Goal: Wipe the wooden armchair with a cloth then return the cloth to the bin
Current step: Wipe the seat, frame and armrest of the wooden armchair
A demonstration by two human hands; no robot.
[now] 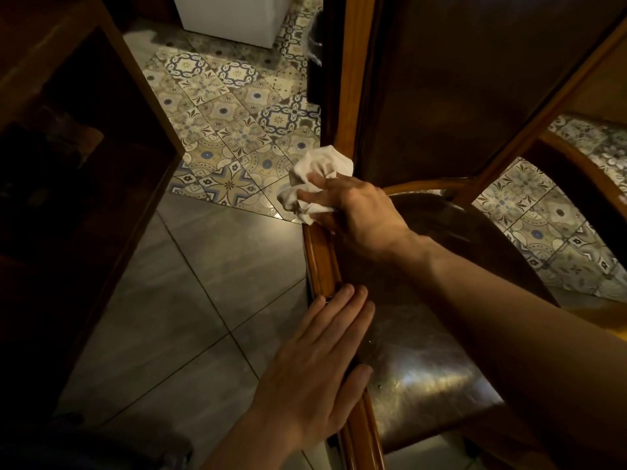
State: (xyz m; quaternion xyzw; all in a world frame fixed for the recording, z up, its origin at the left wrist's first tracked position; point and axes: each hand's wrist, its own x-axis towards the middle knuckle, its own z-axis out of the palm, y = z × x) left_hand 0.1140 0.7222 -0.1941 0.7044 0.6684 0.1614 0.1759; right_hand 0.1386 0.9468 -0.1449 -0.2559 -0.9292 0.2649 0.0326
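Right hand (359,215) grip bunches cloth (314,183) at armchair (322,262) rail edge; left hand (315,374) flat, unclenched.

No readable text, labels or numbers anywhere. White appliance (234,15) at 12 o'clock looks blank, though it's cropped, so maybe markings out of view.

A home: patterned floor tiles (237,106), wooden armchair (441,96).

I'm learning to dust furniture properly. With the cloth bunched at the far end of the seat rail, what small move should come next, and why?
Probably draw the cloth in the right hand back along the seat rail toward the left hand; that stretch lies bare between them.
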